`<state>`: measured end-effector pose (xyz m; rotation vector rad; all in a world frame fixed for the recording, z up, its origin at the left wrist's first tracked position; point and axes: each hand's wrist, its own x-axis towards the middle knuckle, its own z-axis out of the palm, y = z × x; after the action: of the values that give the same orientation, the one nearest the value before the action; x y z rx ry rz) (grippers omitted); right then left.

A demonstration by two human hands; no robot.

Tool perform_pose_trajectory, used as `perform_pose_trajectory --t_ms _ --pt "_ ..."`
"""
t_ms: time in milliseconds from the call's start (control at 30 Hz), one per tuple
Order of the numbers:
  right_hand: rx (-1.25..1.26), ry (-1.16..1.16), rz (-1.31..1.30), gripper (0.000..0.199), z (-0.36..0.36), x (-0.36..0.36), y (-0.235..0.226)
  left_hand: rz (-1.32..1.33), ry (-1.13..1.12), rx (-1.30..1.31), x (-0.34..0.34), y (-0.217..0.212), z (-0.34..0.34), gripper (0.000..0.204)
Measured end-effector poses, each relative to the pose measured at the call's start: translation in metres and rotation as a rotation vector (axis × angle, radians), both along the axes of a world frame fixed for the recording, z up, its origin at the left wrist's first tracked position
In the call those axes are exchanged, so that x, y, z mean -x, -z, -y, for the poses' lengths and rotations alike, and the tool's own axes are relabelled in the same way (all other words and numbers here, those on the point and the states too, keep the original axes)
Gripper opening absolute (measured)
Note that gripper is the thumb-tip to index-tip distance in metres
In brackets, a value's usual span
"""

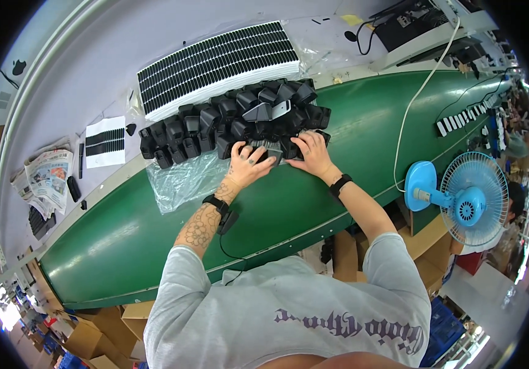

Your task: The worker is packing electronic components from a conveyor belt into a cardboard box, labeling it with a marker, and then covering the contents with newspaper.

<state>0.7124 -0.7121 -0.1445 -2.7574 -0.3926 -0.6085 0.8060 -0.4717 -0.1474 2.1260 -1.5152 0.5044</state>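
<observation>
Head view: green belt (123,246) stretches left to right; black plastic parts (209,120) massed at its far edge, mid-scene; left hand (249,166) and right hand (312,155) curled at cluster's near side, whether clamped on any part cannot tell; clear plastic sheet (184,184) beneath, left; white table (101,74) beyond, bearing black-striped stack (218,67), newspapers (49,175) farther left; blue fan (468,206) right; cardboard boxes (86,341) near left.

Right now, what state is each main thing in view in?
Black housings: piled in rows
Left grip: fingers bent, at housings
Right grip: fingers bent, at housings
Clear plastic sheet: creased, spread
Newspaper: rumpled
Fan: standing; spinning unclear
Green belt: motion unclear
Cardboard box: open
</observation>
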Motion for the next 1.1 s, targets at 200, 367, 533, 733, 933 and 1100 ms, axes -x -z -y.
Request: perform_pose_trajectory --t_ms 200,367,533,733,933,1100 --pt "-0.014 0.062 -0.049 0.077 -0.012 -0.004 -0.001 -0.146 -0.151 -0.052 0.003 -0.018 0.018 0.055" --pt "-0.041 -0.031 -0.060 0.072 -0.010 -0.004 -0.007 -0.104 -0.014 -0.060 -0.006 -0.013 -0.002 0.055" --pt "-0.018 -0.015 -0.080 0.072 -0.021 0.001 -0.004 -0.186 -0.074 -0.063 0.005 -0.026 0.010 0.057" --pt "-0.039 -0.100 -0.133 0.073 -0.014 -0.006 -0.013 -0.226 -0.094 -0.105 0.004 -0.030 0.004 0.058" --pt "-0.406 0.112 -0.044 0.074 -0.031 0.031 -0.044 -0.113 -0.015 -0.043 0.004 -0.025 -0.010 0.049" --pt "-0.818 0.405 -0.117 0.065 -0.091 0.058 -0.033 -0.194 0.023 -0.130 0.002 -0.028 -0.008 0.050"
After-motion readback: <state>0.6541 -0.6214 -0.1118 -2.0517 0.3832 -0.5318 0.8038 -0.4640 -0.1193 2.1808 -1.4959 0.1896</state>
